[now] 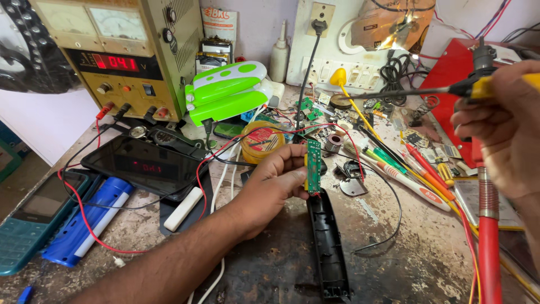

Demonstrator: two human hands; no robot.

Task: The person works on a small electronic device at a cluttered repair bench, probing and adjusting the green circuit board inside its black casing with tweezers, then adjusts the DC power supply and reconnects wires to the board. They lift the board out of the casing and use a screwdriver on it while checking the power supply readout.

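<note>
My left hand (274,183) pinches a narrow green circuit board (314,165) upright at the middle of the workbench, with red and black wires running from it. Just below the board lies a long black plastic casing (328,247). My right hand (503,121), at the right edge, grips a soldering iron (416,91) by its yellow and black handle. The iron's thin metal tip points left, well above and to the right of the board.
A yellow bench power supply (118,56) with a red display stands at back left, and a green-and-white device (228,90) sits beside it. A black tablet (147,163), a teal phone (28,225), a blue case (84,222), pens, screwdrivers (416,169) and small parts crowd the bench.
</note>
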